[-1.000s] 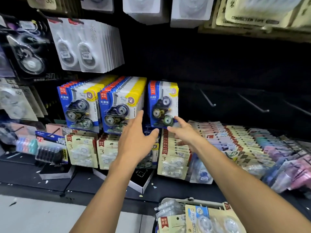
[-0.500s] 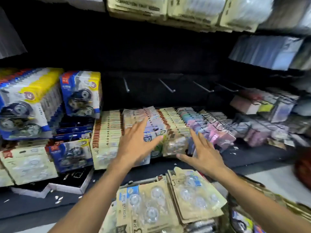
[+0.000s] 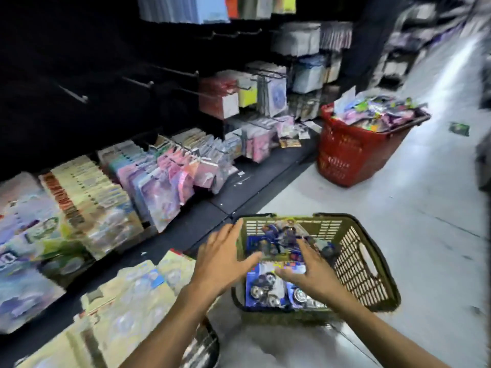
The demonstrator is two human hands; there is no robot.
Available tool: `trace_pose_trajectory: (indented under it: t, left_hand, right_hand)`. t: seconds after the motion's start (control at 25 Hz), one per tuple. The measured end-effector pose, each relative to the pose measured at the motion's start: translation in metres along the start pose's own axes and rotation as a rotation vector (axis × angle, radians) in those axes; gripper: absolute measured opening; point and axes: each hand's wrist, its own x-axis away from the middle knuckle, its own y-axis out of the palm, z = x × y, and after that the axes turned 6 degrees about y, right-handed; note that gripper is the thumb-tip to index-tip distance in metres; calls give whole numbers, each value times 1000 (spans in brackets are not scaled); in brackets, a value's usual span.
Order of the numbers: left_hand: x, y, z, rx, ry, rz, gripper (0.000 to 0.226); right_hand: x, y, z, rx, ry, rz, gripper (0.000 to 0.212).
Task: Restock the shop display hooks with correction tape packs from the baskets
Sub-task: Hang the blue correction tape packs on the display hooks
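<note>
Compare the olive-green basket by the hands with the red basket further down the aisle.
The olive-green plastic basket sits close, under both hands; the red plastic basket stands further along the floor, untouched. The green one holds blue-carded packs lying below its rim, while the red one is heaped above its rim with mixed colourful packets. The left hand and right hand reach into the green one only. Both are slotted shopping baskets on the pale floor beside the display.

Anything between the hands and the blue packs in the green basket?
Nothing visible. Both the left hand and right hand are open above the blue correction tape packs in the olive-green plastic basket, whose top is open.
</note>
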Motion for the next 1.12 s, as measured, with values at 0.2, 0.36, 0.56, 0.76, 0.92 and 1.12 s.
trace_pose_trajectory:
  t: [0.2,0.36,0.56,0.76,0.92,1.12]
  left_hand:
    - [-60,97,0,-88,115,-224,80]
    - [-81,144,-29,-162,180,-355,73]
    - [-82,179,-54,-248,278,-406,94]
    - [-85,177,-50,-203,204,-373,95]
    - [-83,175,-48,-225,201,-367,70]
    - [-83,174,-49,-191,214,-347,100]
  right_hand:
    - [-55,32,91,-59,248,-120,79]
    - [-112,48,130,-85,380,-245,56]
    - [-168,57,175,-206,639,-288,49]
    - [-196,85,208,-177,665,-404,88]
    - [-190,88,195,-207,710,-399,86]
    - [-180,86,173,-325,769,-383,62]
